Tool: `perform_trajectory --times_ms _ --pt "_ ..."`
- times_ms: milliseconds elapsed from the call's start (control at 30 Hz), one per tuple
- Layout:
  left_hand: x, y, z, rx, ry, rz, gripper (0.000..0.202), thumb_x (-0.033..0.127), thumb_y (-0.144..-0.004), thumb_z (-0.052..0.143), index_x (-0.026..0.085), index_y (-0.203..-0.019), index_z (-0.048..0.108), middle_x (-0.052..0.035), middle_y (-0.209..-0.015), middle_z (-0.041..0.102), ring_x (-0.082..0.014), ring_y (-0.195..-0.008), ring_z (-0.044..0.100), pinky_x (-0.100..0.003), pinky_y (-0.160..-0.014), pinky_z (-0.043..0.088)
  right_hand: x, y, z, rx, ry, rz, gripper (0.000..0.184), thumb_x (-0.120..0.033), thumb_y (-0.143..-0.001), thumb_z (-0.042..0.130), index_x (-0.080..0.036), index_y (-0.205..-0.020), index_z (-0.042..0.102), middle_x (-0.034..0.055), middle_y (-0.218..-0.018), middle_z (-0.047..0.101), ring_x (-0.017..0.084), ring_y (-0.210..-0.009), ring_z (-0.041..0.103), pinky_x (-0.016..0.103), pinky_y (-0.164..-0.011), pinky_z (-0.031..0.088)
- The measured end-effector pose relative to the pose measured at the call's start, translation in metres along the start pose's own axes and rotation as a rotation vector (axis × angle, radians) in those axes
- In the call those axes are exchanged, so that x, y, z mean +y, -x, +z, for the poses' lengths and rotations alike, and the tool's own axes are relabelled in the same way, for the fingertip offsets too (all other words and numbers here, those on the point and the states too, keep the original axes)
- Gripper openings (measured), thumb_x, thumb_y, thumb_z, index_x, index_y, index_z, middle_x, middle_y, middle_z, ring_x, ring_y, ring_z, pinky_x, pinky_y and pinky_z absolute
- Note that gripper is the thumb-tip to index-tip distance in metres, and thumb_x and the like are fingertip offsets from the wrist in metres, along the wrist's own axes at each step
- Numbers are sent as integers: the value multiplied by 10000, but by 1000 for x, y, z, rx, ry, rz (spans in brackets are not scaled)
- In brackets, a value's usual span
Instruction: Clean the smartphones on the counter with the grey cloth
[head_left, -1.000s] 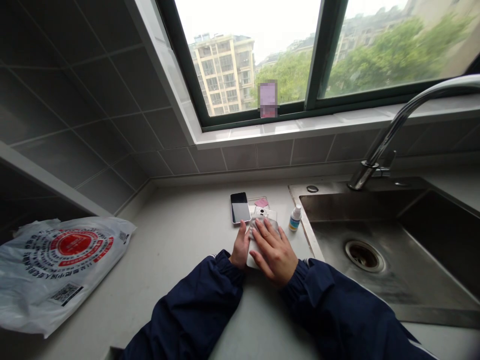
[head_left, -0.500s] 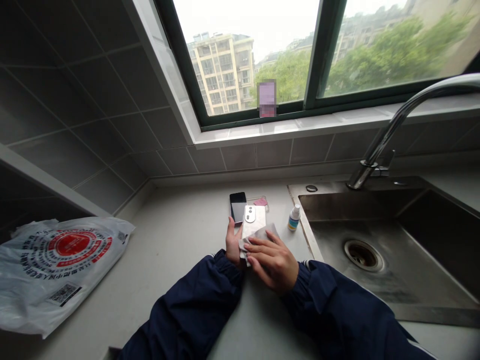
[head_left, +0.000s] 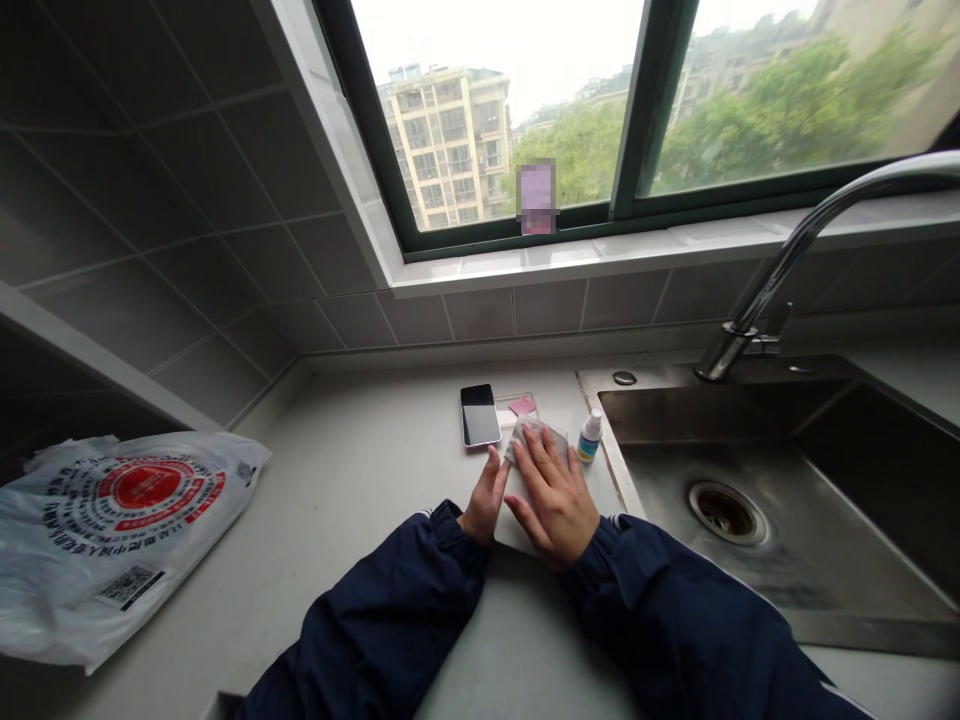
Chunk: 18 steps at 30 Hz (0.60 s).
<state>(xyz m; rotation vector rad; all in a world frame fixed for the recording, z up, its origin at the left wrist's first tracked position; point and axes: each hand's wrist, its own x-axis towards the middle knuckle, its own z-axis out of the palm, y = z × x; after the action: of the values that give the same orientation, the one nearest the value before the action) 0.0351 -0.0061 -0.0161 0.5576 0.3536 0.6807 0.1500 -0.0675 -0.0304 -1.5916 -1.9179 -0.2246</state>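
Observation:
A pale smartphone [head_left: 511, 527] lies mostly under my hands, its lower part showing between my wrists. My left hand [head_left: 484, 502] holds it along the left edge, the thumb up beside it; the other fingers are hidden. Pressed over the upper end of the phone, my right hand [head_left: 555, 495] has a thin grey cloth [head_left: 517, 442] beneath its outstretched fingers. The cloth and hand cover the camera bump. Just beyond, a dark-screened phone [head_left: 480, 416] rests face up. Beside it lies a clear phone case [head_left: 504, 402] with a pink piece [head_left: 523, 405] on it.
A small white spray bottle [head_left: 589, 437] with a blue and yellow label stands right of my hands, close to the steel sink [head_left: 750, 580]. A chrome faucet [head_left: 724, 352] arches over the sink. On the counter's left lies a printed plastic bag [head_left: 127, 530].
My right hand has slid the cloth up over the phone's camera end, with its fingers now pointing farther away. The held phone has shifted slightly right, uncovering more of the dark-screened phone.

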Motion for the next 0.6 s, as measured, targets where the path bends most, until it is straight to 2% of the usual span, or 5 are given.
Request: perform_trajectory --times_ms 167,333,433,600 --pt "-3 -3 -6 10 94 -1 695 570 -942 365 101 -1455 383 -146 -1401 532 -260 -1410 344 -369 -1191 199 -2 0 -3 -39 -24 -98 554 -376 -962 429 -118 -1451 397 137 -1540 321 337 -1460 199 630 -1146 124" --pt "2 -3 -7 -6 199 -147 854 700 -874 365 -8 -1338 483 -219 -1219 639 -287 -1286 508 -364 -1136 312 -5 1 -3 -61 -128 -203 468 -342 -957 454 -143 -1379 493 115 -1466 456 291 -1436 288 575 -1179 50" --pt "8 -3 -6 22 219 -216 903 753 -832 373 -14 -1284 526 -226 -1094 684 -313 -1157 605 -401 -1070 392 -6 2 -3 -25 -238 -245 392 -324 -964 456 -174 -1311 559 105 -1388 551 265 -1389 388 554 -1184 82" --pt "13 -6 -8 106 209 -65 856 727 -858 349 34 -1340 496 -212 -1104 686 -319 -1083 642 -432 -1017 431 -6 0 -5 40 -366 -280 263 -256 -956 483 -220 -1142 664 64 -1232 675 233 -1260 553 511 -1159 237"
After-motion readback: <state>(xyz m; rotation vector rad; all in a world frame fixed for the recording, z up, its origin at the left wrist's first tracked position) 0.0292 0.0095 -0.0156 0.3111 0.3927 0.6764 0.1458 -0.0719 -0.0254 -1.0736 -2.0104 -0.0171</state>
